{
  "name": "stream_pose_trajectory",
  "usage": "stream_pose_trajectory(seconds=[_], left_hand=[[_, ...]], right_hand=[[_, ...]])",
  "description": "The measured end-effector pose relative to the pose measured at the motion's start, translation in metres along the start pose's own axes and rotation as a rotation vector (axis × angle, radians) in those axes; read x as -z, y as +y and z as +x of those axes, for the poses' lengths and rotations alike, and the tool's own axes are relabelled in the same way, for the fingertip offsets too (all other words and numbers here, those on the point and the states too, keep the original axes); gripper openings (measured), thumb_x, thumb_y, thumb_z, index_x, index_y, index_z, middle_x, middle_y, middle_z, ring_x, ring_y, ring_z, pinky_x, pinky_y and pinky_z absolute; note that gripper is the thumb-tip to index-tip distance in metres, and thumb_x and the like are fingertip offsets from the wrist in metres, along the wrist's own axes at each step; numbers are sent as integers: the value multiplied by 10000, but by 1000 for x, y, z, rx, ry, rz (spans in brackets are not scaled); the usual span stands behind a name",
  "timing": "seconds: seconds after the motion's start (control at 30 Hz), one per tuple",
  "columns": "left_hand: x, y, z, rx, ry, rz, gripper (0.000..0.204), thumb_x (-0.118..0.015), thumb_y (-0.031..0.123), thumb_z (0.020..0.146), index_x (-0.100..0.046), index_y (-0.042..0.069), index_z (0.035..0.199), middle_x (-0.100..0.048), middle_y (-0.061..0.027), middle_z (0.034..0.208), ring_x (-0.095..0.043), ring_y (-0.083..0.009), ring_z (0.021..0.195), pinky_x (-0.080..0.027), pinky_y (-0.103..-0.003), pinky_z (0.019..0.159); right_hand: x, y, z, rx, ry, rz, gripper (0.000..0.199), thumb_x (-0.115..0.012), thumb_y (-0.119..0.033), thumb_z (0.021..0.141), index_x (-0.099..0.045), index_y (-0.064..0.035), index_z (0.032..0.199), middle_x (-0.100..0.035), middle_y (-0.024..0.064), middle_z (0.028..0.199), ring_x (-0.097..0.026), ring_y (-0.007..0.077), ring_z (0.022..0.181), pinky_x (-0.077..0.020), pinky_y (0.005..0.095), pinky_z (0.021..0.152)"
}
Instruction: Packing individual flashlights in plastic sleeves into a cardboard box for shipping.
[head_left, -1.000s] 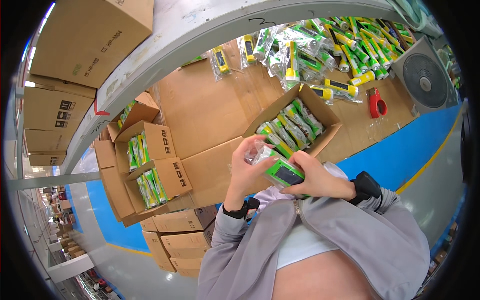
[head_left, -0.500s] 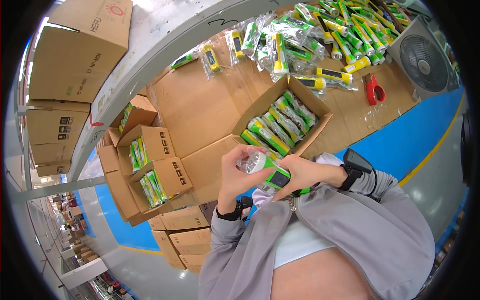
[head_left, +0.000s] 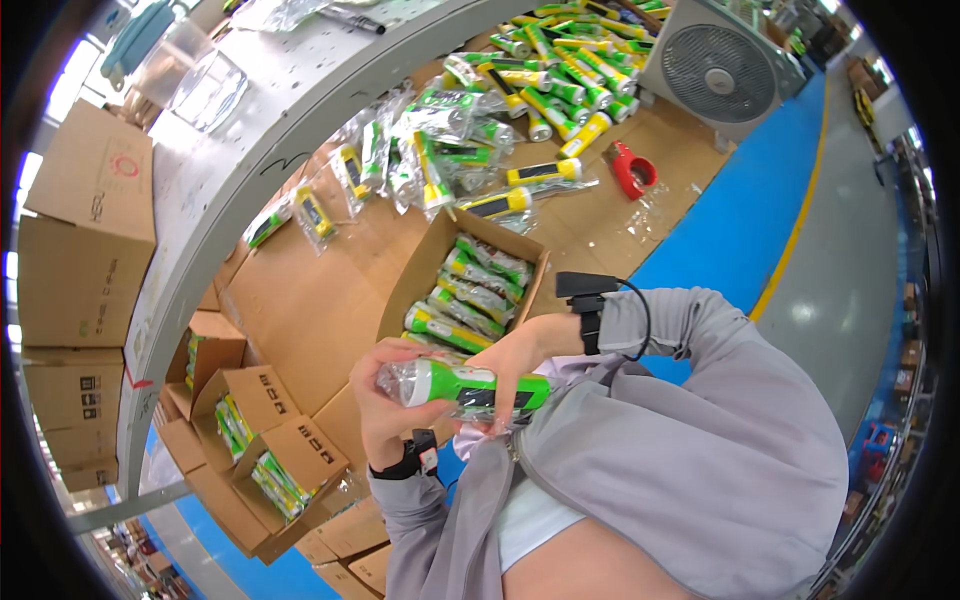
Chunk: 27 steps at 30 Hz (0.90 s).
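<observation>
A green and white flashlight point(head_left: 455, 387) in a clear plastic bag lies crosswise between my hands, close to my chest. My left hand point(head_left: 388, 400) grips its lens end, and my right hand point(head_left: 520, 365) holds the handle end. Just beyond my hands stands an open cardboard box point(head_left: 420, 272) with several bagged flashlights laid side by side. Both wrists wear black bands.
A heap of bagged green and yellow flashlights point(head_left: 480, 130) lies on flattened cardboard beyond the box. A red tape dispenser point(head_left: 632, 170) and a box fan point(head_left: 712, 62) sit at right. Small open cartons point(head_left: 262, 435) of flashlights stand at left, under a long white table point(head_left: 250, 130).
The view has swung so the box and pile sit further up and right. My hands have lowered and turned the bagged flashlight to lie level.
</observation>
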<state>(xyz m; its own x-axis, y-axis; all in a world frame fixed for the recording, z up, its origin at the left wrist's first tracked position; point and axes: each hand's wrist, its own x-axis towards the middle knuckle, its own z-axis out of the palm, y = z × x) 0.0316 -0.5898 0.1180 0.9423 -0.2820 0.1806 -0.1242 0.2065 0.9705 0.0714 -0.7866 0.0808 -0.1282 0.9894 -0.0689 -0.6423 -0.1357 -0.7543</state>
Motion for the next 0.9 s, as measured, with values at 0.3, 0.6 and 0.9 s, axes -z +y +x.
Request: stream_pose_trajectory(seconds=[0.3, 0.6, 0.9], left_hand=[[20, 32, 17, 236, -434, 57, 716, -799, 181, 585, -472, -11, 1192, -513, -185, 1179, -517, -286, 1101, -395, -405, 936], [-10, -38, 11, 292, -246, 765, 329, -705, 70, 677, -548, -12, 954, -623, -75, 777, -623, -209, 710, -481, -317, 636], [-46, -67, 7, 542, 210, -61, 289, -639, 6, 760, -524, -19, 1024, -600, -84, 907, -601, -137, 734, -469, -235, 639]], right_hand=[[-1, -58, -16, -353, 562, -1880, 269, -673, -168, 525, -662, -65, 774, -653, 110, 739, -631, 293, 680, -500, 398, 583], [1, -59, -6, -168, 722, -1970, 220, -700, -183, 537, -659, -78, 726, -631, 62, 797, -604, 235, 852, -421, 400, 869], [2, -2, -3, 273, 1403, -413, 770, -653, -531, 728, -395, 52, 1160, -524, 226, 1054, -529, 334, 959, -423, 386, 833]])
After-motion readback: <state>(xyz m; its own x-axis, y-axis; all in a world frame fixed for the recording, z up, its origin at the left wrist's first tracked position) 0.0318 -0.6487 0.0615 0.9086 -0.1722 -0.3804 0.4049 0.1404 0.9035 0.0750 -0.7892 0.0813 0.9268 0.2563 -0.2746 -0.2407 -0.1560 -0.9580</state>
